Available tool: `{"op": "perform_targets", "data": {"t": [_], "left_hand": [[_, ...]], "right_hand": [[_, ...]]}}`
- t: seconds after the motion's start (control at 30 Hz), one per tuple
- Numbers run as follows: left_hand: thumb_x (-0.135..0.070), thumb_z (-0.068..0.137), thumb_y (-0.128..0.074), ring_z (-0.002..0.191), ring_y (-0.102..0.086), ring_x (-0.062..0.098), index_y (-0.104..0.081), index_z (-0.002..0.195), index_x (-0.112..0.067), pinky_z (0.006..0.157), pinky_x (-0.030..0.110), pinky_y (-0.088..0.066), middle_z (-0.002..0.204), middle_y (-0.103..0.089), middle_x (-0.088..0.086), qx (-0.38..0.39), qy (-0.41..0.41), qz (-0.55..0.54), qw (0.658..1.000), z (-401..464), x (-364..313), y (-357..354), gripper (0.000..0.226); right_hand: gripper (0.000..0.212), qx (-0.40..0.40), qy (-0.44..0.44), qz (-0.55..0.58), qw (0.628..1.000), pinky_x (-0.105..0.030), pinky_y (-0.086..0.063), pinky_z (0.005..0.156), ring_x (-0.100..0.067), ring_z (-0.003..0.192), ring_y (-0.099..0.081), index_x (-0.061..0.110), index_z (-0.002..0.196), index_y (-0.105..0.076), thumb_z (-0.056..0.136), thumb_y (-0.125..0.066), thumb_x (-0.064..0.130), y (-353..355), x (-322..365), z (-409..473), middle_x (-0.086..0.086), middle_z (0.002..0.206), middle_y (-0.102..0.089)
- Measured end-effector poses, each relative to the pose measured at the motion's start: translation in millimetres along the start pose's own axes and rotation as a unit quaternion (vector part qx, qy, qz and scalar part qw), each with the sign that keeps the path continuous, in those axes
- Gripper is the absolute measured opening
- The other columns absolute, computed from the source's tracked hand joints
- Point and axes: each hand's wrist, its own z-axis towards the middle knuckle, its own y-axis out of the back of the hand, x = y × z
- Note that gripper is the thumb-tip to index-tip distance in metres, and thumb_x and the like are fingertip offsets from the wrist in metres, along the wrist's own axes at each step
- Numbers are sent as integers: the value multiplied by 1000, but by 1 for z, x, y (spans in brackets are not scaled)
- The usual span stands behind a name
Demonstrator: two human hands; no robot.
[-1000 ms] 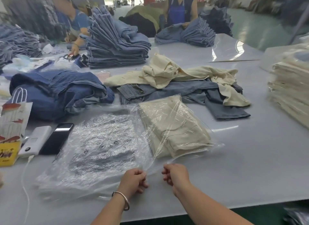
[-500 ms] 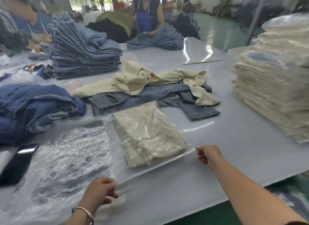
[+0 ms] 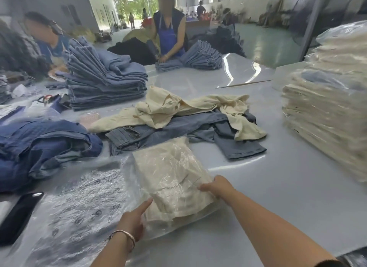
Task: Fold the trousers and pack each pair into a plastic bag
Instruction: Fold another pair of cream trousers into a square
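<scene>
A folded cream pair of trousers inside a clear plastic bag lies on the grey table in front of me. My left hand grips the bag's near left corner, thumb on top. My right hand holds the bag's right edge. Behind it lie loose cream trousers over loose grey-blue jeans. A stack of empty plastic bags lies flat to the left of the packed pair.
A tall stack of bagged cream trousers stands at the right. Dark blue jeans are heaped at left, folded jeans stacked behind. A black phone lies at the near left. Two people work at the far side.
Both hands have left the bag's open near edge and now hold the packed bag at its sides. My view has swung right and closer.
</scene>
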Motion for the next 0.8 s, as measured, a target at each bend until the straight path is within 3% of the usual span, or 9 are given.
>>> {"op": "perform_targets", "data": {"t": [0.1,0.23,0.33,0.43,0.47,0.53,0.6,0.7,0.8], "left_hand": [[-42,35,-90,86,-66,43,-62,110,-1,93,52,-44,100,-68,24,48,13,-30,998,-12,-13,-25,89],[-32,27,-80,58,-57,30,-63,70,1,63,48,-49,61,-58,16,-43,-125,61,989,-46,-46,-76,56],[-31,45,-77,70,-58,48,-62,75,10,68,57,-53,70,-54,25,-70,-260,114,956,-75,-79,-131,53],[-28,63,-70,63,-58,32,-75,87,-1,52,33,-51,63,-53,14,-79,-441,179,876,-104,-117,-196,37],[-26,70,-69,70,-63,26,-74,93,-1,56,26,-53,67,-57,10,-54,-465,158,870,-112,-130,-221,34],[-35,70,-68,84,-63,43,-68,99,5,71,46,-58,84,-63,27,10,-498,99,861,-123,-156,-275,49],[-37,74,-72,84,-62,51,-69,95,0,70,64,-53,93,-64,34,51,-516,51,854,-132,-183,-323,43],[-30,76,-74,59,-62,23,-74,82,-17,53,35,-52,66,-69,5,45,-590,-19,806,-164,-235,-410,14],[-29,74,-74,46,-41,15,-68,69,-17,47,29,-33,51,-52,-4,107,-648,-20,754,-209,-294,-493,14]], "right_hand": [[28,81,-21,0,996,-14,-33,39,-13,54,-45,15,85,-50,69,-74,21,7,11,2,-1,72,-50],[20,67,75,-21,995,-27,-45,61,-20,75,-53,12,87,-55,72,-67,19,58,22,2,-3,84,-55],[24,16,160,-86,983,-36,-50,75,-26,88,-60,12,88,-60,74,-63,31,127,28,-4,-6,94,-62],[29,-71,260,-110,957,-32,-42,65,-23,81,-58,18,70,-56,80,-58,45,211,33,-18,1,81,-59],[35,-115,293,-105,944,-32,-40,62,-21,76,-56,19,67,-54,82,-55,50,241,33,-26,4,75,-58],[46,-226,344,-92,907,-33,-38,59,-18,67,-54,18,69,-53,83,-45,61,303,29,-41,5,66,-56],[46,-346,379,-100,852,-33,-31,52,-18,57,-46,17,67,-45,77,-36,60,356,29,-58,5,55,-46],[17,-519,432,-93,732,-29,-23,62,-25,59,-46,22,73,-52,78,-52,38,449,28,-72,5,58,-47],[27,-644,431,-82,627,-27,-21,73,-23,85,-60,16,106,-67,86,-60,33,538,33,-82,-1,86,-66]]}}
